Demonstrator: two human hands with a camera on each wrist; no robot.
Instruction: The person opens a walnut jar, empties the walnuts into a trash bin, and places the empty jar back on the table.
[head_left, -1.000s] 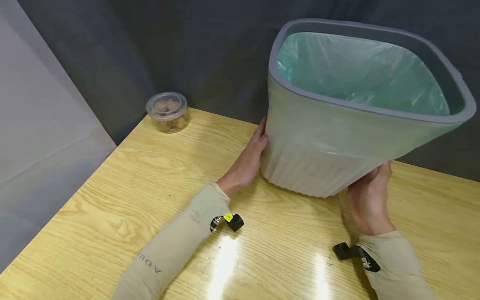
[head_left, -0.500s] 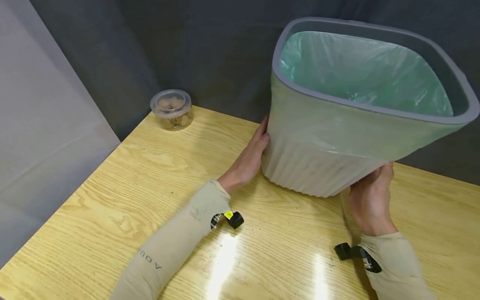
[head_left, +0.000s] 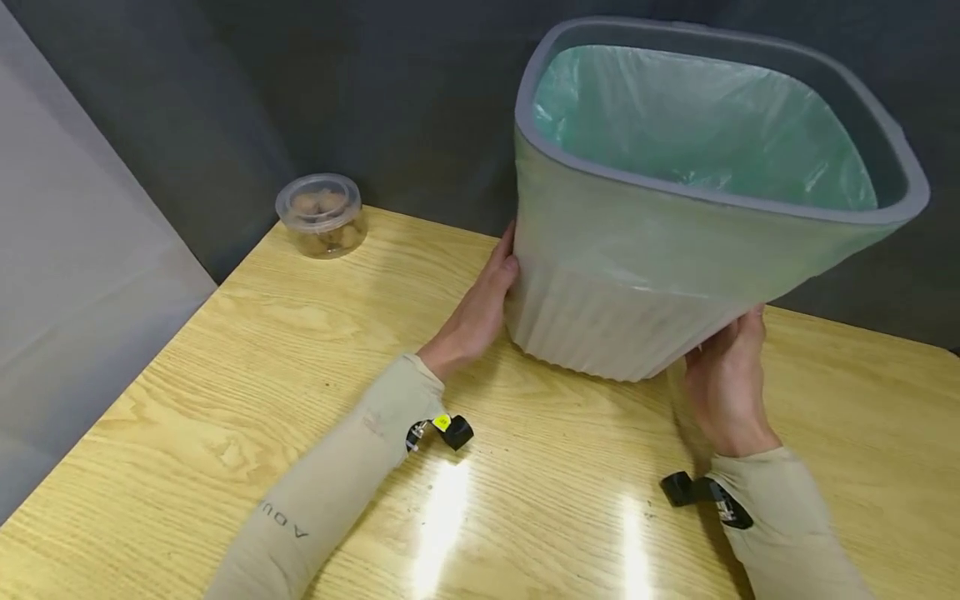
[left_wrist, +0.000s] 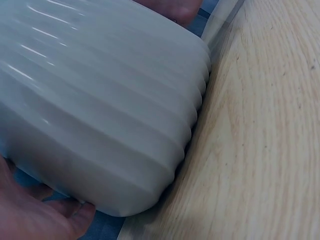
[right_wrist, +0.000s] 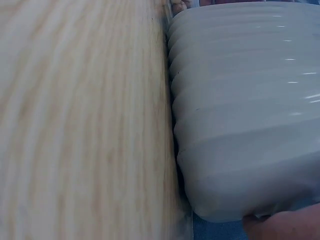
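Since half a second earlier, bin (head_left: 637,250) and both hands had slid a touch toward the left edge of the tabletop (head_left: 247,375), and the snack jar (head_left: 321,212) had shifted in view the same way. Left hand (head_left: 480,312) lay flat, fingers straight against the ribbed left wall; right hand (head_left: 723,375) curled round the lower right corner. That bin sat tilted toward the person, base near the back edge, green liner (head_left: 697,125) draped over its rim. My worry: with only one hand truly gripping, the smooth ribbed plastic could have slipped, dropped onto its base or rolled off the right side; a tug might also have pulled the liner loose. Pale wood-grain tabletop, glare spots near the front edge, dark drape behind, grey sheet at left
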